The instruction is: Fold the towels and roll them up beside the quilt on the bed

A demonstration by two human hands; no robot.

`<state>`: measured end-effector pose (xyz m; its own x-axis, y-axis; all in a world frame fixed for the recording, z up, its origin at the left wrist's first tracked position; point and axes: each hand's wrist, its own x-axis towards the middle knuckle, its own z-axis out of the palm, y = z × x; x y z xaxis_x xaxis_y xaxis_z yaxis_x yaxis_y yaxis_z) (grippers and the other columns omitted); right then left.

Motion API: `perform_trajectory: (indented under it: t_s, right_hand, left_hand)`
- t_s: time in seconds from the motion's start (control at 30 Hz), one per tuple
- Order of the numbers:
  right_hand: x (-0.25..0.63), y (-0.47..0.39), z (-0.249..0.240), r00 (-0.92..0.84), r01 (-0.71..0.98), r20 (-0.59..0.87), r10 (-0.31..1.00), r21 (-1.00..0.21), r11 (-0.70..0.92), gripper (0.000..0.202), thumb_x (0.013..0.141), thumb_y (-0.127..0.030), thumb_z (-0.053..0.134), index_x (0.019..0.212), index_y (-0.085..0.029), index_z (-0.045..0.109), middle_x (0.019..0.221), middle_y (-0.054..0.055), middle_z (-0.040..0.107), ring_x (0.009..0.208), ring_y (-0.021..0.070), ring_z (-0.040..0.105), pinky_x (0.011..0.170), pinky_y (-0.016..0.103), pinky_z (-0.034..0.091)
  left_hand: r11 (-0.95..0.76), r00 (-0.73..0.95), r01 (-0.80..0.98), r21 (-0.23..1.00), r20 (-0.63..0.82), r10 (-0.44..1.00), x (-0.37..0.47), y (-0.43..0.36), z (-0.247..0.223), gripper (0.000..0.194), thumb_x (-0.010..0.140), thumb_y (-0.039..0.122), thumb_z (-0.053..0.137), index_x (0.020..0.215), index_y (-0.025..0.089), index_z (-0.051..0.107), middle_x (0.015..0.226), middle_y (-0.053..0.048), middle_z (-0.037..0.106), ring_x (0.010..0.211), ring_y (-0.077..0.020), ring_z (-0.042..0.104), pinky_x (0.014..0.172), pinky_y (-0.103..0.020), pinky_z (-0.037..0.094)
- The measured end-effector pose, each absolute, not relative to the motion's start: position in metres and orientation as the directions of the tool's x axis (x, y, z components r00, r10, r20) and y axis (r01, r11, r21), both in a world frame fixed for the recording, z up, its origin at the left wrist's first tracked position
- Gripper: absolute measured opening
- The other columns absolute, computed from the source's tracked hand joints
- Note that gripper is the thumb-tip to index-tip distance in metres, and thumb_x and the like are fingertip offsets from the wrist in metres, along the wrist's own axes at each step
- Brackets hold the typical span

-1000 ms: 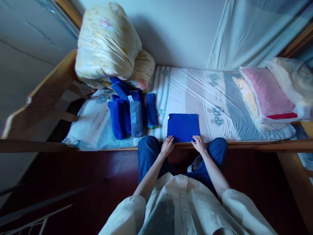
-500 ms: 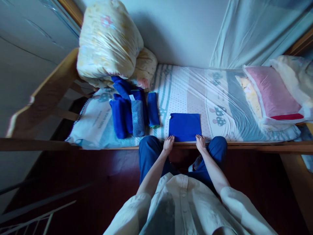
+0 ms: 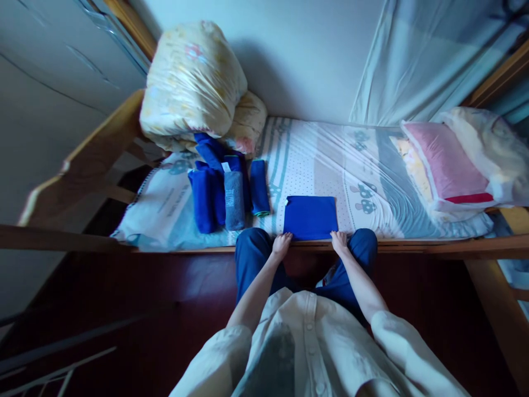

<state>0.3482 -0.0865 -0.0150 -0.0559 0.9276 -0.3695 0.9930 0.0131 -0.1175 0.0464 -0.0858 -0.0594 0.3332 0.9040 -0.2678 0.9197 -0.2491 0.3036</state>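
Note:
A flat blue cloth lies as a rectangle at the bed's front edge, a small white tag at its upper left corner. My left hand is closed on the cloth's near left corner. At the near right corner, my right hand pinches the cloth too. Left of it lie a dark blue roll with green edging, a grey-blue roll with lettering and several brighter blue rolls, side by side and partly overlapping.
The patterned bed sheet runs behind the cloth. A bulky yellowish quilt stands at the back left, and a pink pillow lies at the right. A wooden rail edges the bed in front.
The camera view has shifted slightly. Both hands remain at the cloth's near corners, and the cloth still lies flat.

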Motion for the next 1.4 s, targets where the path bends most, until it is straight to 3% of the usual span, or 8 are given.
perform_trajectory:
  t_s: [0.27, 0.47, 0.8, 1.07, 1.4]
  right_hand:
    - [0.356, -0.095, -0.014, -0.029, 0.977, -0.328, 0.944, -0.209, -0.043, 0.038, 0.094, -0.008, 0.052, 0.12, -0.024, 0.076, 0.112, 0.011, 0.078, 0.106, 0.0228, 0.07, 0.103, 0.034, 0.044]
    - [0.365, -0.081, -0.029, 0.023, 0.926, -0.198, 0.98, -0.366, -0.095, 0.033, 0.092, -0.014, 0.06, 0.119, -0.024, 0.078, 0.109, 0.009, 0.081, 0.103, 0.0231, 0.075, 0.098, 0.033, 0.053]
    - [0.373, -0.063, -0.058, 0.182, 0.799, -0.122, 0.976, -0.56, -0.219, 0.03, 0.093, -0.027, 0.059, 0.112, -0.014, 0.077, 0.104, 0.013, 0.081, 0.095, 0.0245, 0.075, 0.09, 0.035, 0.057]
    - [0.379, -0.05, -0.07, 0.251, 0.741, -0.16, 0.955, -0.604, -0.296, 0.029, 0.095, -0.036, 0.058, 0.102, -0.013, 0.075, 0.101, 0.017, 0.08, 0.093, 0.0272, 0.073, 0.085, 0.034, 0.056]
    - [0.38, -0.051, -0.077, 0.258, 0.726, -0.2, 0.945, -0.605, -0.326, 0.035, 0.094, -0.045, 0.054, 0.082, -0.018, 0.072, 0.079, 0.009, 0.075, 0.074, 0.0215, 0.065, 0.072, 0.028, 0.05]
  left_hand:
    - [-0.157, 0.257, 0.918, 0.364, -0.243, 0.935, 0.042, -0.1, -0.053, 0.055, 0.083, 0.003, 0.052, 0.131, 0.021, 0.071, 0.126, -0.013, 0.075, 0.118, -0.0261, 0.071, 0.109, -0.04, 0.052]
    - [0.006, 0.094, 0.876, 0.483, -0.183, 0.979, 0.036, -0.09, -0.052, 0.054, 0.079, 0.003, 0.049, 0.125, 0.016, 0.074, 0.119, -0.012, 0.078, 0.115, -0.0257, 0.073, 0.108, -0.037, 0.053]
    - [0.273, -0.19, 0.721, 0.637, -0.198, 0.962, 0.038, -0.072, -0.062, 0.031, 0.091, 0.025, 0.054, 0.114, 0.012, 0.071, 0.102, -0.014, 0.079, 0.095, -0.0267, 0.076, 0.089, -0.036, 0.059]
    - [0.364, -0.281, 0.621, 0.694, -0.236, 0.93, 0.035, -0.065, -0.076, 0.025, 0.093, 0.03, 0.053, 0.108, 0.015, 0.066, 0.099, -0.013, 0.078, 0.09, -0.0244, 0.074, 0.085, -0.035, 0.058]
    - [0.421, -0.314, 0.592, 0.687, -0.284, 0.906, 0.033, -0.063, -0.089, 0.023, 0.093, 0.032, 0.055, 0.103, 0.015, 0.069, 0.09, -0.012, 0.077, 0.086, -0.0248, 0.073, 0.084, -0.035, 0.057]
